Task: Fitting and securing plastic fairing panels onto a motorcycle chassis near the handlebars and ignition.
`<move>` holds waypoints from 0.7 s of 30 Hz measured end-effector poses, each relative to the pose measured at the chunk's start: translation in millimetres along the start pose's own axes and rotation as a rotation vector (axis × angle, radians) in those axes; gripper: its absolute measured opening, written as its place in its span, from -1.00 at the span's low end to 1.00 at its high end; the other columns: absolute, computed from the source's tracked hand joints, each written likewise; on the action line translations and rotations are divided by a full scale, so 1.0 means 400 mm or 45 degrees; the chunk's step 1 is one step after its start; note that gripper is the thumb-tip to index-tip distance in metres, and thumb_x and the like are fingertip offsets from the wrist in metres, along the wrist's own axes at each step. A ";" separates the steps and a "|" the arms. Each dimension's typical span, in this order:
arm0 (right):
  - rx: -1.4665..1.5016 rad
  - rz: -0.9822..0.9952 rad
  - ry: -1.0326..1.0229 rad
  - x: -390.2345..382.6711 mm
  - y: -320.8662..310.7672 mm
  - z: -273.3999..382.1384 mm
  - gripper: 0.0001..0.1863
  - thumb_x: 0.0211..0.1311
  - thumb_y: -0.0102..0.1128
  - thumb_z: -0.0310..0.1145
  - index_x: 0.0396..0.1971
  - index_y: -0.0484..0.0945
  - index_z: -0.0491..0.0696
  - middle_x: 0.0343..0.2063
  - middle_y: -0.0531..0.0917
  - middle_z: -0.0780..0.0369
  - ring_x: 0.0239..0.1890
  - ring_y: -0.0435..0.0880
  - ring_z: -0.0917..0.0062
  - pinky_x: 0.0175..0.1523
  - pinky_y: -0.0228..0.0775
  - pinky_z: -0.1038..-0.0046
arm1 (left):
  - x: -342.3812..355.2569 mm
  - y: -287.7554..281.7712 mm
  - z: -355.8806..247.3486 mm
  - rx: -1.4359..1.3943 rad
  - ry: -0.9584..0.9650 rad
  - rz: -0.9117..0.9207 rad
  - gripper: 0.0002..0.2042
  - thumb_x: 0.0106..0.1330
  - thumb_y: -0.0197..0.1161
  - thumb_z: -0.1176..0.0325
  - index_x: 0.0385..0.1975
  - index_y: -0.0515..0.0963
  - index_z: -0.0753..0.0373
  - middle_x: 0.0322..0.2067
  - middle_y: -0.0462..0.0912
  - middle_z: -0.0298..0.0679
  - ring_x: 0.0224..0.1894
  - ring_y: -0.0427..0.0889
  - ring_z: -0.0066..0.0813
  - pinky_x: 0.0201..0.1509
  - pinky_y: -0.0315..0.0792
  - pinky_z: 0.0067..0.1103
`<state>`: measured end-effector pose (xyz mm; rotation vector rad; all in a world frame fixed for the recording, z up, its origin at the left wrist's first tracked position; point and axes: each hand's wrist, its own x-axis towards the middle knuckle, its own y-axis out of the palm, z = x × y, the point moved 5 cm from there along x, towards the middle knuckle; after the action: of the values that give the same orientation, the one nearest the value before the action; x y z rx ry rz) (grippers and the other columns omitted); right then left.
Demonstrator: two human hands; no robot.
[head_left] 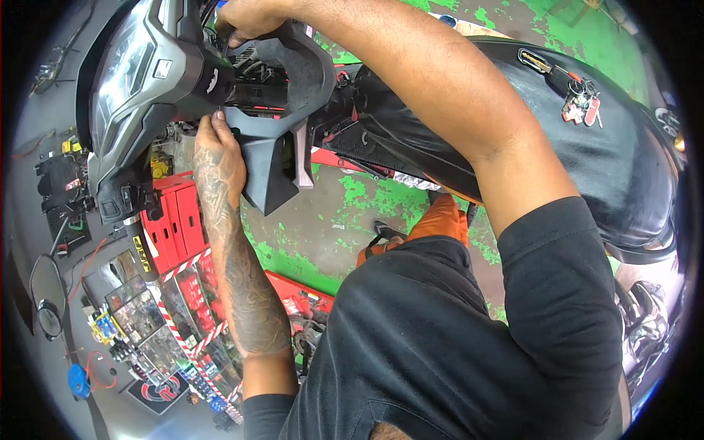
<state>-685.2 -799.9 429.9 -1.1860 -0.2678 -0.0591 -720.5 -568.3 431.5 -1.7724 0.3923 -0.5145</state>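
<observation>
A scooter's front cowl with headlight (128, 70) fills the upper left. A dark plastic panel (275, 176) with a large opening sits beside it. My left hand (218, 154), with a tattooed forearm, is closed on this panel's lower left edge, thumb pointing upward. My right hand (249, 18) reaches across the top with fingers curled at the upper part of the cowl and panel; what they hold is partly hidden. The long black seat (609, 169) runs to the right, with a bunch of keys (583, 103) lying on it.
A red tool cabinet (172, 227) stands left of my forearm. Parts cases (143, 315) with striped tape lie lower left. A hanging mirror-like object (50, 315) is at the far left edge. The green, worn floor (352, 213) shows below the scooter, near my orange-clad leg.
</observation>
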 end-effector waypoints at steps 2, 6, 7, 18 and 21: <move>0.050 0.003 -0.044 0.009 0.004 0.004 -0.56 0.26 0.38 -0.06 0.10 0.71 0.12 0.07 0.72 0.06 0.17 0.66 0.14 0.23 0.48 0.16 | 0.004 0.000 0.007 -0.061 0.030 0.025 -0.51 0.64 -0.09 0.09 0.12 0.55 0.46 -0.02 0.66 0.26 0.07 0.64 0.21 0.15 0.47 -0.21; 0.184 0.086 -0.100 0.022 0.008 0.000 -0.57 0.27 0.37 -0.09 0.09 0.70 0.08 0.05 0.72 0.03 0.13 0.68 0.12 0.21 0.51 0.20 | 0.029 0.013 0.041 0.002 -0.033 0.078 -0.51 0.64 -0.11 0.09 0.13 0.54 0.45 -0.02 0.66 0.26 0.08 0.64 0.20 0.16 0.47 -0.22; 0.181 0.101 -0.087 0.024 0.010 -0.004 -0.57 0.27 0.37 -0.10 0.09 0.70 0.07 0.06 0.72 0.03 0.13 0.68 0.12 0.20 0.52 0.21 | 0.028 0.016 0.046 -0.012 0.005 0.088 -0.50 0.64 -0.11 0.08 0.14 0.54 0.45 -0.02 0.66 0.26 0.09 0.64 0.20 0.17 0.47 -0.22; -0.233 0.769 0.881 0.159 0.104 -0.024 -0.45 0.31 0.24 -0.09 0.29 0.55 0.12 0.35 0.51 0.06 0.45 0.38 0.14 0.55 -0.01 -0.04 | 0.065 0.011 0.110 -0.043 -0.085 0.199 -0.46 0.62 -0.10 0.03 0.16 0.54 0.44 0.08 0.62 0.28 0.19 0.57 0.24 0.27 0.42 -0.18; -0.360 0.436 0.381 0.174 0.077 -0.016 -0.37 0.29 0.27 -0.11 0.37 0.47 0.09 0.43 0.42 0.09 0.54 0.25 0.18 0.57 -0.07 -0.04 | 0.086 0.012 0.122 -0.101 -0.133 0.242 -0.45 0.61 -0.10 0.02 0.20 0.53 0.42 0.15 0.59 0.24 0.26 0.54 0.19 0.33 0.38 -0.22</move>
<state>-611.0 -787.5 416.4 -1.4693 0.2156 0.0267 -665.5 -547.3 421.2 -1.8075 0.5071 -0.2740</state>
